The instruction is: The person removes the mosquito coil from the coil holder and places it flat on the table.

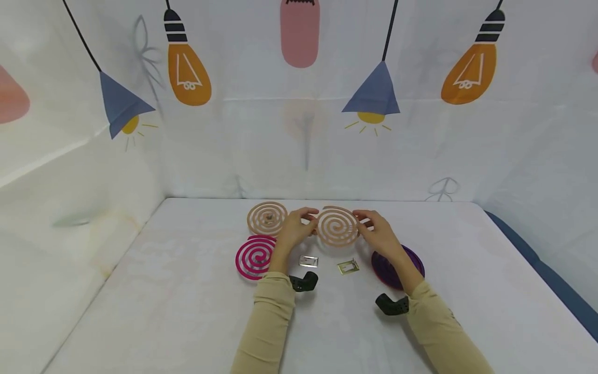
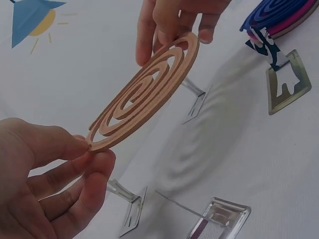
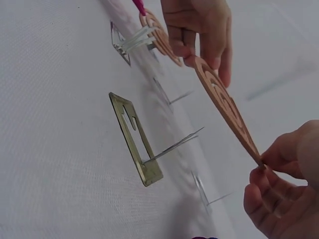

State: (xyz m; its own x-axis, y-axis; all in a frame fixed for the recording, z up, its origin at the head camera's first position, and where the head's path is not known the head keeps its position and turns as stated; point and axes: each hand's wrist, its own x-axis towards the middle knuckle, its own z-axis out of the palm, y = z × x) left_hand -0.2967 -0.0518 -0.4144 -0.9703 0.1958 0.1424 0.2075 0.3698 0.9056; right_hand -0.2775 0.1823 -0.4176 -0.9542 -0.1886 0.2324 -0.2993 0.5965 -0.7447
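Observation:
My left hand (image 1: pixel 295 228) and right hand (image 1: pixel 379 238) pinch opposite edges of a tan mosquito coil (image 1: pixel 337 227), holding it above the table. In the left wrist view the tan coil (image 2: pixel 167 97) is tilted, and its shadow falls on the table beneath. The right wrist view shows the thumb and fingers of my right hand (image 3: pixel 294 186) on its rim. A silver coil stand (image 1: pixel 302 264) and a gold coil stand (image 1: pixel 348 271) lie nearer me, each with a raised prong. Two more silver stands, one being this stand (image 2: pixel 134 214), sit behind them.
Left of my left hand, another tan coil (image 1: pixel 253 218) sits with a metal piece at its centre. A pink coil (image 1: pixel 240 259) lies in front of it, partly behind my left wrist. Under my right forearm is a stack of dark coils (image 1: pixel 415 258). A printed curtain (image 1: pixel 261 145) hangs behind the table.

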